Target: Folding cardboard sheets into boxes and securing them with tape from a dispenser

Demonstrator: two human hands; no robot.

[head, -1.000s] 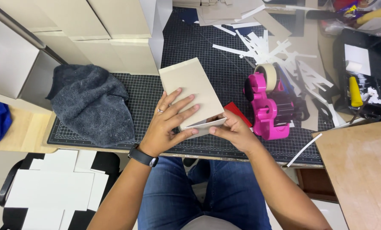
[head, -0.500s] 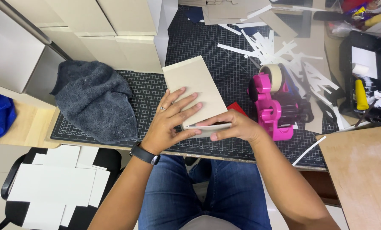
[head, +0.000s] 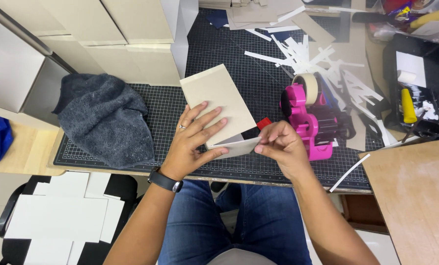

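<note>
Cutting mat (head: pixel 278 73) is our landmark, covering most of the table (head: pixel 416 196). Grey cloth (head: pixel 106 118) sits on its left end, white paper offcuts (head: pixel 317 59) on its far right part, pink tape dispenser (head: pixel 305 118) right of centre. Beige card panel (head: pixel 219 100) lies mid-mat, near edge toward us.

Left hand (head: pixel 192 142) is flat, fingers spread, pressing the panel down. Right hand (head: pixel 281 145) is pinched at the panel's near right corner; we can't tell whether it grips tape or the card edge.

Our judgement: to do this well, we keep the left palm weight on so the panel doesn't skate, work the corner with fingertips only, and smooth outward from the pinned side.
</note>
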